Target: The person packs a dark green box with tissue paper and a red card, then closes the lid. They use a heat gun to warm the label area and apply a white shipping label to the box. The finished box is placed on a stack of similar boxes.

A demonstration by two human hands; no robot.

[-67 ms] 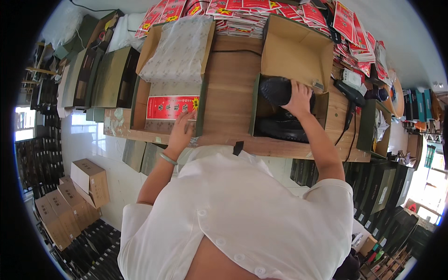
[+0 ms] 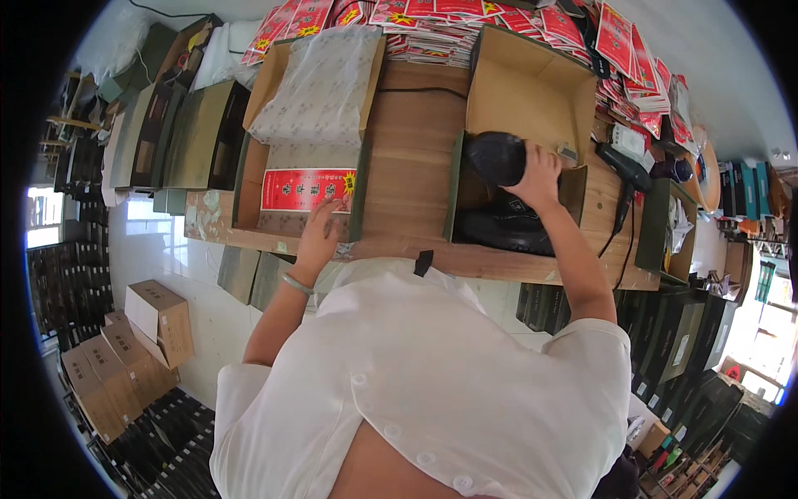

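Note:
My right hand (image 2: 540, 176) grips a black shoe (image 2: 497, 158) by one end, its rounded toe pointing left, in the open green shoe box (image 2: 457, 191) on the right. A second black shoe (image 2: 503, 229) lies in that box, nearer to me. In the open box (image 2: 363, 187) on the left, a flat red printed packet (image 2: 291, 190) rests on patterned tissue paper (image 2: 316, 91), which drapes up over the raised lid. At the packet's lower right edge, my left hand (image 2: 320, 233) lies with its fingers apart, holding nothing.
Piles of red packets (image 2: 424, 41) line the back of the wooden table (image 2: 411, 158). To the right are a dark hair dryer (image 2: 623, 170) with a cord and another open box (image 2: 677, 233). Green boxes (image 2: 199, 137) stand at the left; brown cartons (image 2: 158, 320) sit on the floor.
My right hand has shifted slightly right with the shoe, which has turned a little so more of its smooth toe shows. The left hand has barely moved.

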